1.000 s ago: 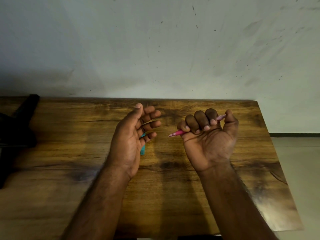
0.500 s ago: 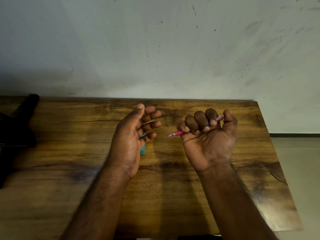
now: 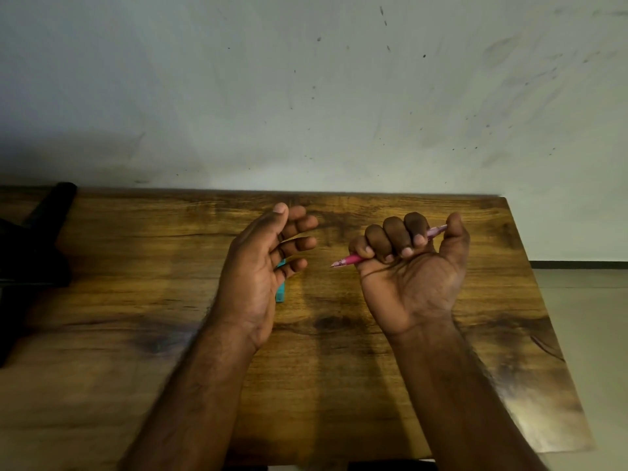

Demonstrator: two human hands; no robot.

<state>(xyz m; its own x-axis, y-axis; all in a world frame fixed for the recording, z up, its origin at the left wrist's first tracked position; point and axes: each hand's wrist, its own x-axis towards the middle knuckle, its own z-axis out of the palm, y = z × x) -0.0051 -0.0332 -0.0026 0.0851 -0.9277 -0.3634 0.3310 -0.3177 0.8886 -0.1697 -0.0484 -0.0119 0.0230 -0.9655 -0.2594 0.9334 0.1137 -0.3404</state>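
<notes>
The right hand, palm up, has its fingers curled tight round a pink pen, the tip poking out left past the little finger and the other end showing near the thumb. The left hand is held loosely spread, gripping nothing, above a teal cap lying on the table just beneath its fingers. With the pen buried in a fist, the exposed tip could jab the left palm if the hands meet carelessly.

Hardly any change — right hand a shade left.
</notes>
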